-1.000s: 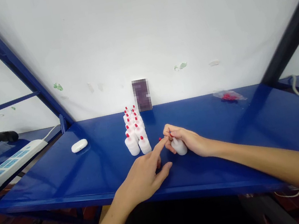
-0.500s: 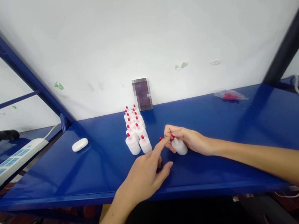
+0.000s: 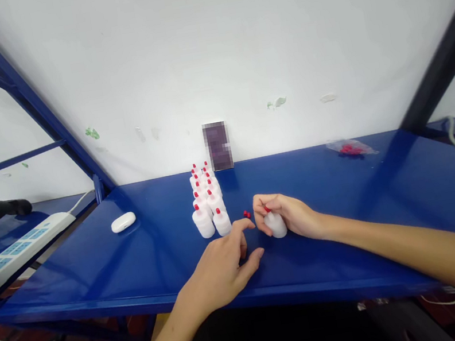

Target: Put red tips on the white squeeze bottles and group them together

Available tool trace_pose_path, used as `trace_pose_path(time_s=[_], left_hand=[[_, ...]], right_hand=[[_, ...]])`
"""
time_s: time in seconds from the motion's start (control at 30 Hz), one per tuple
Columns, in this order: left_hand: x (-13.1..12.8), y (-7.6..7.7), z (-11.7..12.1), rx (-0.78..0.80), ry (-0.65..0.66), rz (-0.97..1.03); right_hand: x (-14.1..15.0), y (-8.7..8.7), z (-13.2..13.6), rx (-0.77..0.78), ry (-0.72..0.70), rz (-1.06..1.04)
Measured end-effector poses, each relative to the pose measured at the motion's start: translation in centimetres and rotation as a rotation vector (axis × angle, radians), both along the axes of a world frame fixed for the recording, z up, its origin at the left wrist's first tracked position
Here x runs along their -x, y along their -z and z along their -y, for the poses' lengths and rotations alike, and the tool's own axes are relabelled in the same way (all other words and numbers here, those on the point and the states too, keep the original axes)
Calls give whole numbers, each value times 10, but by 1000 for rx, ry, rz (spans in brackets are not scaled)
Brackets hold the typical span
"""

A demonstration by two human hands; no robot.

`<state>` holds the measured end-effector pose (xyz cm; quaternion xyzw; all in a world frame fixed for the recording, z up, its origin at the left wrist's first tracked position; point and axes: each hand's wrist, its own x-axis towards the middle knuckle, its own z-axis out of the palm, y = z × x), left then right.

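Observation:
My right hand (image 3: 289,212) is closed around the red tip cap (image 3: 267,210) of a small white squeeze bottle (image 3: 275,225), thumb and fingers at its top. The bottle is slightly tilted over the blue table. To its left, my left hand (image 3: 225,261) is empty, with thumb and index finger apart and the other fingers curled under. A few loose red caps (image 3: 247,214) lie just beyond the left fingertips. Two rows of white bottles with red caps (image 3: 204,222) stand upright left of the hands.
The blue table (image 3: 164,262) meets a white wall. A pixelated dark rectangle (image 3: 217,146) leans there. A clear bag of red caps (image 3: 351,148) lies at the back right. A white rounded case (image 3: 123,222) sits on the left, near a power strip (image 3: 22,248).
My left index finger has drawn back from the bottle's cap and bent, uncovering the loose red caps. My right hand still holds the bottle in nearly the same place.

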<state>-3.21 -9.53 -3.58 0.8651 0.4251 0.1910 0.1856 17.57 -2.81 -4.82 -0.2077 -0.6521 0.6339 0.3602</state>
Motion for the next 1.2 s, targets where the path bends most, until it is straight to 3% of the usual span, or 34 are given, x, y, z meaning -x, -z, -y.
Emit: trace_pose_path(time_s=[0.33,0.63,0.77,0.93,1.1,1.2], left_hand=[[-1,-4,1,-57,42,-52],[-3,-4,2,-63,47,-54],[-5,0,-1,-111,117,-90],[-10,3,-2,-236,122,-142],[-15,7,1,-361,144,-61],[-7,-2,2,-407,119,40]], right_hand=[[-1,-19,16,-91,64,168],[1,-23,29,-505,93,404],[4,-19,33,-541,117,455],[5,-14,36,-610,118,349],[7,-13,39,-727,42,264],[6,-13,36,-720,34,225]])
